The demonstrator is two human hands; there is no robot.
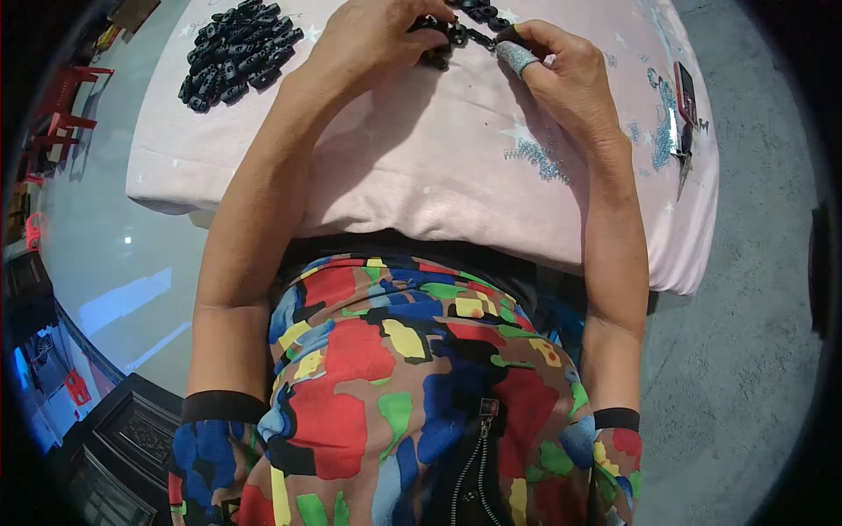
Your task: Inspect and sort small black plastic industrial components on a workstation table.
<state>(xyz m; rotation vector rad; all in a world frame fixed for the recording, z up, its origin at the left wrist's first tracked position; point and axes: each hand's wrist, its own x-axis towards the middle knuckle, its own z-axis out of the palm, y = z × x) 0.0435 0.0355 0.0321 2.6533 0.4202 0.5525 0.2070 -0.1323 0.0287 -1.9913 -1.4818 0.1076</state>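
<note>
2 bare hands are over 1 pink cloth (430,162). The left hand (375,39) curls its fingers on black pieces (436,59), partly hidden and uncountable; the right hand (568,81), wearing 1 grey thumb cover (516,58), pinches 1 small black piece (480,38) between the 2 hands. Leftward lies 1 black pile (239,57), too overlapped to count; rightward, 1 red-edged rectangular object (686,91) and 1 pointed tool (684,167).
</note>
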